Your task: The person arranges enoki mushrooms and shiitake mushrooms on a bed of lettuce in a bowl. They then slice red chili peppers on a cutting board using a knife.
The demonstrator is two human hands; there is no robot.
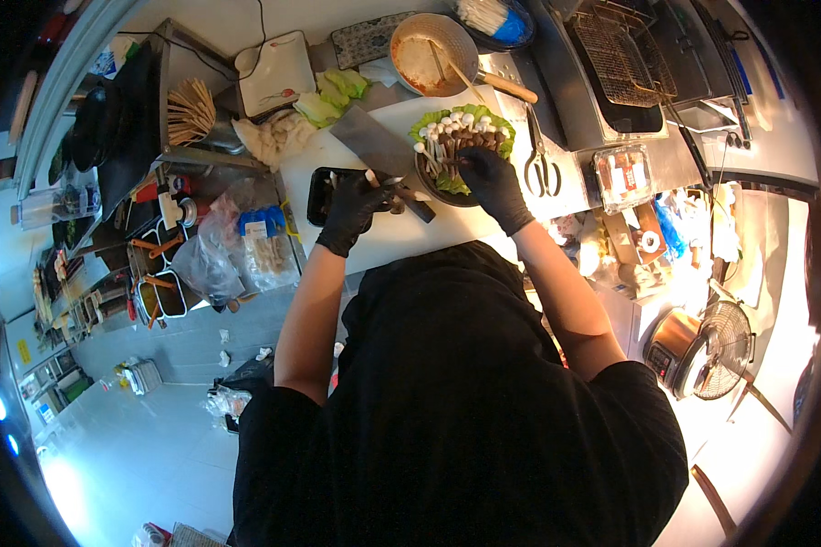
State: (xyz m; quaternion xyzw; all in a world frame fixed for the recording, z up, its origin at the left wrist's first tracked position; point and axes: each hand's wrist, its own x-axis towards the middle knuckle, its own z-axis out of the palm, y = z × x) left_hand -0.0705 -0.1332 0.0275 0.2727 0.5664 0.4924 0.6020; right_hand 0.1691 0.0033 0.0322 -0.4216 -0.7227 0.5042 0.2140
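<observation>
My left hand (351,208), in a black glove, grips several mushrooms (372,178) with pale stems poking out between the fingers. It is over a black plastic tray (315,195) and partly covers it. My gloved right hand (496,183) reaches over the near right side of a dark round bowl (432,189), fingertips at the brown mushrooms (475,140); whether they pinch one is hidden. Lettuce leaves (505,124) line the bowl, and white-capped mushrooms (465,120) stand along its far side. Between the hands lies a cleaver (376,140) on the white cutting board (383,249).
Kitchen scissors (539,161) lie right of the bowl. Behind are a saucepan (417,58) with chopsticks, loose lettuce (332,96) and a square plate (277,72). A fryer with a wire basket (619,58) is back right; a clear food pack (622,178) sits nearer.
</observation>
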